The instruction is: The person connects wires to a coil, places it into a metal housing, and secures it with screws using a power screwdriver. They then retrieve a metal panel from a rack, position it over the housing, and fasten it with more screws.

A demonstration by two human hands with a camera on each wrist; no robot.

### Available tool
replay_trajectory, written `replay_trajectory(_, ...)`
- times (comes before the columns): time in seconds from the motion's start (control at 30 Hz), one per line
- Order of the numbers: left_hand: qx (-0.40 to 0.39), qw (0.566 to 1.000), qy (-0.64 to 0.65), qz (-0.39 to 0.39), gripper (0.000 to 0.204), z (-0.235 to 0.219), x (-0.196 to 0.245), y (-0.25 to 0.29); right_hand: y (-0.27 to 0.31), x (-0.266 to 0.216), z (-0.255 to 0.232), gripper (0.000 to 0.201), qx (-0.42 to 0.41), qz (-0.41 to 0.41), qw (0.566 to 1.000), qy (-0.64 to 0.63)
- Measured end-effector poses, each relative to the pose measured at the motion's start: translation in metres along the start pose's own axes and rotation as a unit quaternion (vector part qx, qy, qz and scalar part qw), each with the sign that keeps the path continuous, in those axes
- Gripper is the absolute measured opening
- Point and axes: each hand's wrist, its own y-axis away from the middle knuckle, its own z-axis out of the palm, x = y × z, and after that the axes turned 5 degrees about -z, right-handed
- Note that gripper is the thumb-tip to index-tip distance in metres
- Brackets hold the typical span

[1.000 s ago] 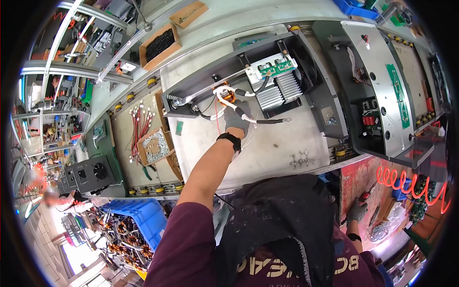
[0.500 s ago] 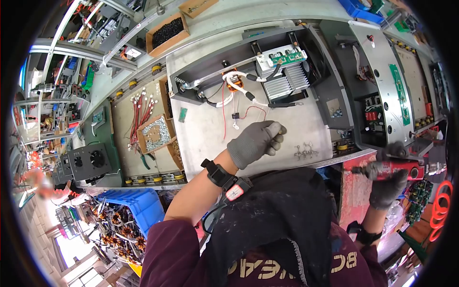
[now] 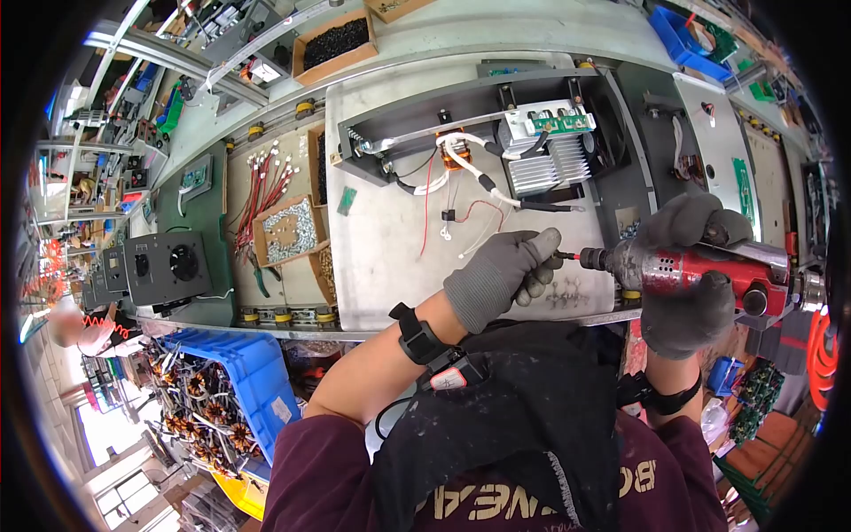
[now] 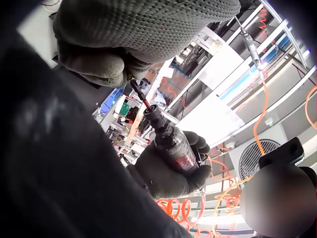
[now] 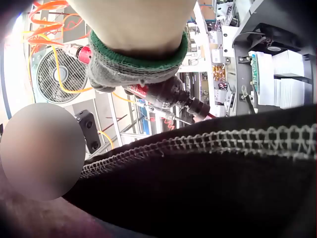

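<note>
In the head view my gloved left hand (image 3: 501, 277) pinches a small screw, mostly hidden by the fingertips, over the front of the work mat. A red power screwdriver (image 3: 667, 266) lies level in my gloved right hand (image 3: 687, 310), its bit (image 3: 572, 255) pointing at the left fingertips. Seen from the left wrist, the bit (image 4: 139, 93) reaches right to the left thumb and finger. Behind the hands stands an open dark metal case (image 3: 399, 124) with a finned heatsink (image 3: 554, 168), a copper coil (image 3: 456, 155) and a thick white cable (image 3: 470, 164).
Left of the mat are a cardboard box (image 3: 292, 255) of small metal parts, red wires (image 3: 261, 191) and green-handled pliers (image 3: 261, 279). A second case with a silver panel (image 3: 714, 133) stands at the right. A blue crate (image 3: 270, 390) of coils sits below the bench edge.
My left hand has come back from the coil to the mat's front, holding the small screw. My right hand has brought the power screwdriver up from the lower right, bit toward the left hand.
</note>
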Motion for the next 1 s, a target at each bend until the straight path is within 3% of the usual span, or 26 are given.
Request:
replay_trajectory(0.17, -0.008, 0.998, 0.045, -0.030, 0.047, -0.002, 0.002, -0.009, -0.002, 0.005, 0.000, 0.041, -0.027, 0.003, 1.000, -0.005)
replay_trajectory(0.27, -0.024, 0.996, 0.089, -0.001, 0.048, 0.002, 0.000, -0.017, -0.003, 0.006, -0.003, 0.041, -0.008, 0.010, 0.999, 0.031)
replay_trajectory(0.37, -0.055, 0.993, 0.095, 0.029, 0.050, 0.001, 0.003, -0.019, -0.003, 0.007, -0.007, 0.040, 0.082, 0.071, 0.994, -0.003)
replay_trajectory(0.4, -0.056, 0.994, 0.094, 0.027, 0.050, 0.002, 0.007, -0.016, -0.005, 0.010, -0.009, 0.038, 0.065, 0.045, 0.997, 0.002)
replay_trajectory(0.47, 0.041, 0.992, -0.116, 0.011, 0.045, 0.002, 0.015, -0.007, -0.009, 0.012, -0.015, 0.037, 0.052, 0.019, 0.998, 0.009)
replay_trajectory(0.5, 0.039, 0.992, -0.117, 0.009, 0.045, -0.003, 0.011, -0.008, -0.013, 0.011, -0.018, 0.036, 0.037, 0.009, 0.999, -0.007)
replay_trajectory(0.53, 0.161, 0.903, -0.334, 0.216, 0.040, -0.012, 0.005, -0.011, -0.016, 0.009, -0.022, 0.035, 0.021, -0.003, 0.999, -0.024)
replay_trajectory(0.57, 0.264, 0.712, -0.514, 0.399, 0.036, -0.017, 0.003, -0.015, -0.019, 0.008, -0.027, 0.035, 0.022, -0.005, 0.999, -0.024)
replay_trajectory(0.6, 0.288, 0.633, -0.551, 0.462, 0.031, -0.016, 0.012, -0.019, -0.020, 0.007, -0.033, 0.034, 0.044, -0.015, 0.999, -0.015)
replay_trajectory(0.63, 0.286, 0.634, -0.551, 0.462, 0.031, -0.017, 0.017, -0.028, -0.022, 0.005, -0.036, 0.033, 0.066, -0.024, 0.997, -0.007)
replay_trajectory(0.7, 0.276, 0.552, -0.573, 0.539, 0.028, -0.016, 0.024, -0.050, -0.028, 0.004, -0.035, 0.039, 0.115, -0.024, 0.993, 0.010)
replay_trajectory(0.77, 0.247, 0.570, -0.582, 0.524, 0.023, -0.013, 0.029, -0.063, -0.041, 0.006, -0.040, 0.039, 0.118, -0.060, 0.991, 0.028)
replay_trajectory(0.83, 0.258, 0.679, -0.488, 0.485, 0.022, -0.006, 0.040, -0.074, -0.055, 0.010, -0.057, 0.042, 0.063, -0.068, 0.996, 0.013)
replay_trajectory(0.87, 0.263, 0.713, -0.433, 0.484, 0.018, -0.003, 0.048, -0.080, -0.063, 0.013, -0.059, 0.041, 0.065, -0.095, 0.991, 0.063)
replay_trajectory(0.9, 0.264, 0.712, -0.432, 0.486, 0.018, -0.003, 0.059, -0.086, -0.072, 0.017, -0.062, 0.042, 0.066, -0.121, 0.984, 0.111)
replay_trajectory(0.97, 0.199, 0.885, -0.313, 0.283, 0.021, -0.008, 0.080, -0.101, -0.080, 0.037, -0.069, 0.040, 0.070, -0.145, 0.983, 0.089)
replay_trajectory(1.0, 0.181, 0.890, -0.313, 0.279, 0.024, -0.011, 0.092, -0.105, -0.085, 0.046, -0.063, 0.039, 0.077, -0.153, 0.983, 0.071)
